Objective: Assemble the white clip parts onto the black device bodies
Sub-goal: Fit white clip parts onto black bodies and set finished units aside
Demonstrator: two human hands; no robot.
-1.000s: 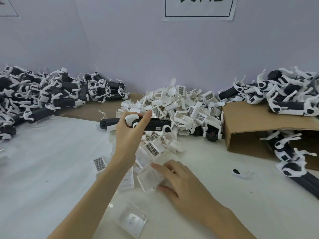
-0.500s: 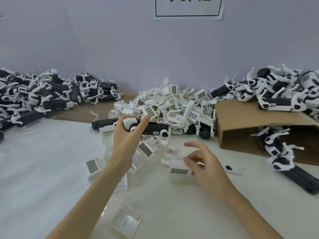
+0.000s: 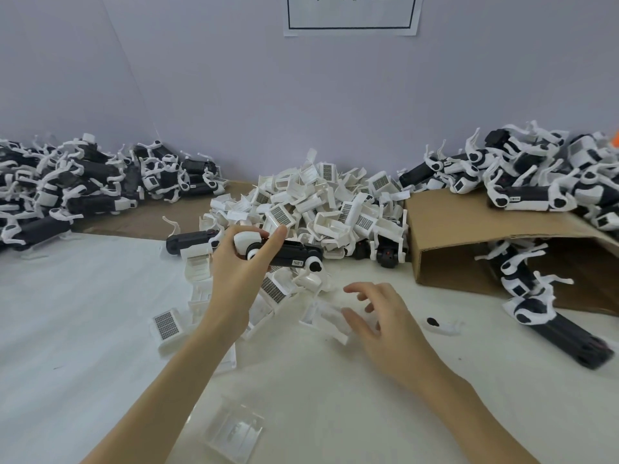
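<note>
Where the white table (image 3: 83,313) runs back to the wall, its far edge is crowded by a central heap of white clips (image 3: 321,202), with assembled units piled at the left (image 3: 77,185) and over a cardboard box (image 3: 469,226) at the right. Open room is left only on the near half of the table, to the left of the arms and along the front, where a clear plastic tray (image 3: 236,433) lies.

A black device body (image 3: 268,251) is held level above the near fringe of the heap by the left hand (image 3: 239,272), whose fingers and thumb are curled round its white-capped middle. Just right of and below it, a white clip (image 3: 330,318) is pinched, blurred, by the right hand (image 3: 385,324) between thumb and curled fingertips, apart from the body.
</note>
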